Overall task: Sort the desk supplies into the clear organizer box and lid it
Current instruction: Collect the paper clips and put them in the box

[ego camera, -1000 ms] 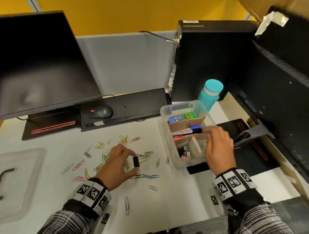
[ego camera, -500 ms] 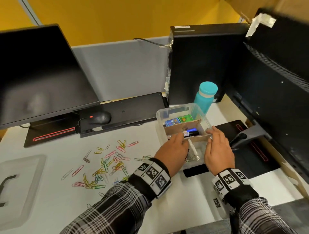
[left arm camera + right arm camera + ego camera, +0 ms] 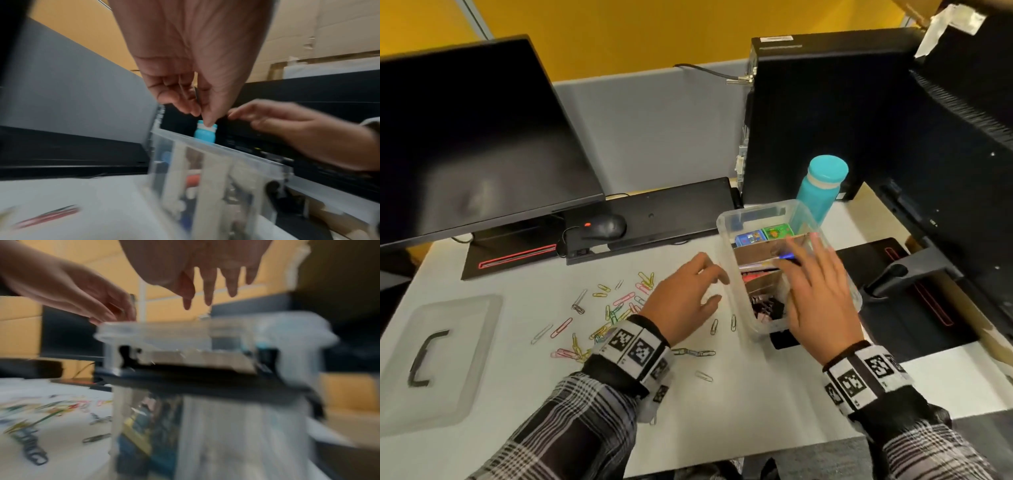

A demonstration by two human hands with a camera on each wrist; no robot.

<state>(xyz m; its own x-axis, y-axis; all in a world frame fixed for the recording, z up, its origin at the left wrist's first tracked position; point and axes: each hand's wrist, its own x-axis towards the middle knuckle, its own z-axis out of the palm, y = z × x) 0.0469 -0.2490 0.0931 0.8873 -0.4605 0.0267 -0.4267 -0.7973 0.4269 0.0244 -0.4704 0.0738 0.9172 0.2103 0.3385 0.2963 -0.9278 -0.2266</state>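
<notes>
2 plaid b/w sleeves [image 3: 571, 431], black wristbands w/ white square-code marker tags [image 3: 635, 349].

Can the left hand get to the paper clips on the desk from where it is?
Probably yes. The left hand hangs open and holds nothing, right beside the paper clips spread on the desk. Nothing lies between them, and the clear box sits off to its other side.

Paper clips [image 3: 616, 308] left of the organizer box [image 3: 726, 236], lid [image 3: 445, 356] far left, bottle [image 3: 820, 186] behind the box.
</notes>
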